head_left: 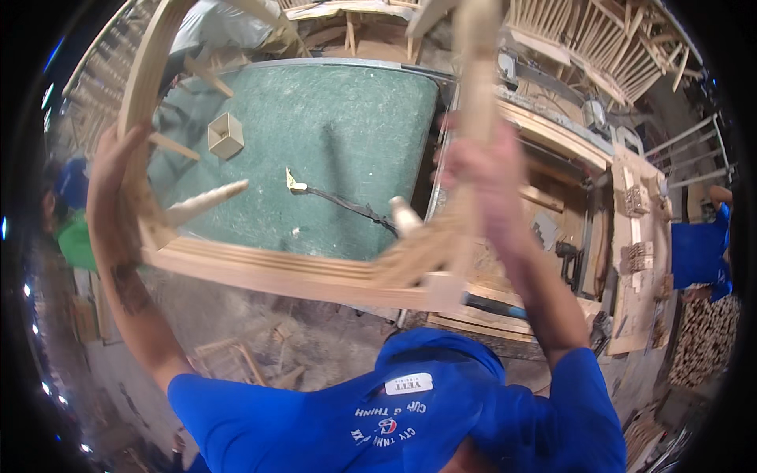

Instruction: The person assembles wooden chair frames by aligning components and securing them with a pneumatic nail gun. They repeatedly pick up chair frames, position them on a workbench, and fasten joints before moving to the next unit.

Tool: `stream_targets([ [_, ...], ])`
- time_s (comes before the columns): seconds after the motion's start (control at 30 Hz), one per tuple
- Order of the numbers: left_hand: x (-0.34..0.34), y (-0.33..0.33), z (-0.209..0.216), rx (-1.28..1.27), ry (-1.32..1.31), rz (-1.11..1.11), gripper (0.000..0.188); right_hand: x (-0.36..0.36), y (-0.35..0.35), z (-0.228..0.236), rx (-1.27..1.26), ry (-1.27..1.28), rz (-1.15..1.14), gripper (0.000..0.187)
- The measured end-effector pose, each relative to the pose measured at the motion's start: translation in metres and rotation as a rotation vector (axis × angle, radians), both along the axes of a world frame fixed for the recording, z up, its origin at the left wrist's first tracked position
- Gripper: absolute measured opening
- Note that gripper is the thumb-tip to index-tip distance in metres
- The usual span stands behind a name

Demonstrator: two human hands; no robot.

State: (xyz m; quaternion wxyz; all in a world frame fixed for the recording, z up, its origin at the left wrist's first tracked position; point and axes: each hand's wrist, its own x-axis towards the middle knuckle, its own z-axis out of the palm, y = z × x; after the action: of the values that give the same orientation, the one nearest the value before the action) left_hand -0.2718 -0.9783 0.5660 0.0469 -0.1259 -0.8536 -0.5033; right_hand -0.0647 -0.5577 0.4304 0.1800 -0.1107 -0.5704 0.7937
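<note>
A large pale wooden frame (268,272), like part of a chair or stool, is held up between my hands over a green-topped table (355,102). My left hand (118,154) is wrapped round its left side piece. Around the right side piece my right hand (493,169) is closed, smeared a little by motion. Several tapered legs point from the frame toward the table, one leg (209,201) at the left and a shorter-looking leg (404,215) near the right corner. The frame's far end runs out of the picture.
On the green top lie a small open square box (226,135) and a dark hose (347,206) with a pale yellowish tip. A wooden bench (552,213) holding a drill stands at right. Stacked wooden parts (587,39) fill the back. Co-workers in blue (700,252) and green (77,240) are beside me.
</note>
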Motion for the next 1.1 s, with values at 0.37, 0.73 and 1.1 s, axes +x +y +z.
stream_targets([
  [0.37,-0.221,-0.156,-0.300,-0.621,0.067,0.243,0.065,-0.178,-0.179,-0.142,-0.078,-0.211,-0.019,0.104],
  [0.73,-0.124,0.014,-0.280,-0.827,0.361,0.026,0.047,-0.178,-0.035,-0.161,0.731,-0.117,0.330,0.052],
  [1.1,0.476,0.342,-0.247,-0.102,0.438,-0.589,0.047,0.331,0.091,-0.032,1.109,0.041,-0.269,0.031],
])
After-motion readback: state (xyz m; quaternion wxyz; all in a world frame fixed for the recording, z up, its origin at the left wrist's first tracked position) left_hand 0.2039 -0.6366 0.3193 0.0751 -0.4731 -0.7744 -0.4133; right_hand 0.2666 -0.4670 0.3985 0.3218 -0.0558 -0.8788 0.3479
